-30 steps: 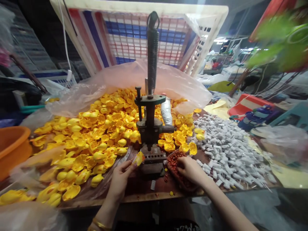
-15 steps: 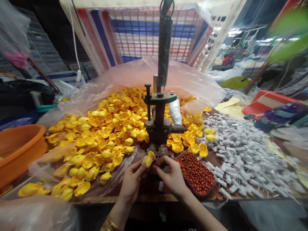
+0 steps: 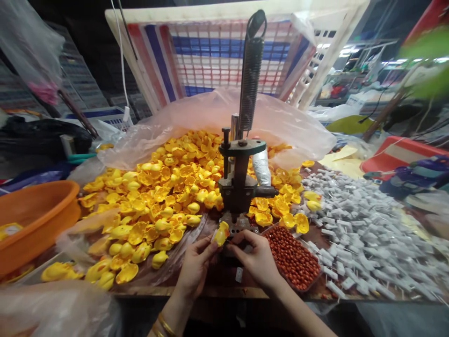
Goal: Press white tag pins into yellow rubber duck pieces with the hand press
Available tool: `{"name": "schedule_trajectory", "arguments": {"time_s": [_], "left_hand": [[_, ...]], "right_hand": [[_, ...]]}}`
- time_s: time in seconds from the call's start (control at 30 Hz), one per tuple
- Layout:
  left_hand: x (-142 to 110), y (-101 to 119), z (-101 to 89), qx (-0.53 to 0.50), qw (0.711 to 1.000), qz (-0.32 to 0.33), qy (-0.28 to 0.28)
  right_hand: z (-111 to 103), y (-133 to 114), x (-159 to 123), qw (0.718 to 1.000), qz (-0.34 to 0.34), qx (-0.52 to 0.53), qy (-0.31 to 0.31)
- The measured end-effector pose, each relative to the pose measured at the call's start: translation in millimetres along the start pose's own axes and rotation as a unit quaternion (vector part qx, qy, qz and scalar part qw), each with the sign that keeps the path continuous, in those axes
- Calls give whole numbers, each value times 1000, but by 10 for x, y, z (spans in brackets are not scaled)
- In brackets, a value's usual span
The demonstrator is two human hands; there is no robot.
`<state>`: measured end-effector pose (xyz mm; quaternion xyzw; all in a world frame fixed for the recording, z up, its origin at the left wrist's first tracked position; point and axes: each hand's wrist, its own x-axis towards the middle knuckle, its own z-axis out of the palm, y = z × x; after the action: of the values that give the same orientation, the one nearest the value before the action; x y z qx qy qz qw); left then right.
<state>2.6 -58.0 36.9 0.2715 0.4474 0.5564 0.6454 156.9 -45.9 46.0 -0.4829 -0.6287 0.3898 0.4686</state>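
The yellow shell [image 3: 221, 233], clamped between thumb and fingers of the left hand [image 3: 195, 263] before the press [image 3: 236, 199], looks light, thin and rather stiff, best held by its edge. The right hand [image 3: 258, 258], one second ago in the bead tray [image 3: 315, 282], is now beside it; whether its fingertips pinch something, I cannot tell.

An orange tub [image 3: 52, 224] stands on the left, a black plastic bag [image 3: 38, 135] beyond it. On the far side rises a white crate [image 3: 217, 15], striped sheeting [image 3: 153, 58] showing at its mesh. A white cord [image 3: 123, 65] hangs far left; a red container [image 3: 389, 153] sits on the right.
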Motion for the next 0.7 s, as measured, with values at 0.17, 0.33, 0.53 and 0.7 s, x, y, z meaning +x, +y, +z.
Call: {"name": "schedule_trajectory", "arguments": {"time_s": [0.17, 0.33, 0.53, 0.7], "left_hand": [[10, 1, -38, 34, 998, -17, -47], [344, 14, -12, 228, 966, 117, -41], [673, 6, 22, 376, 905, 173, -97], [644, 55, 19, 446, 853, 228, -146]], "right_hand": [[-46, 114, 46, 999, 17, -14, -34], [78, 421, 289, 978, -60, -198, 23], [-334, 636, 487, 981, 43, -183, 55], [-1011, 263, 1259, 979, 20, 0, 201]]}}
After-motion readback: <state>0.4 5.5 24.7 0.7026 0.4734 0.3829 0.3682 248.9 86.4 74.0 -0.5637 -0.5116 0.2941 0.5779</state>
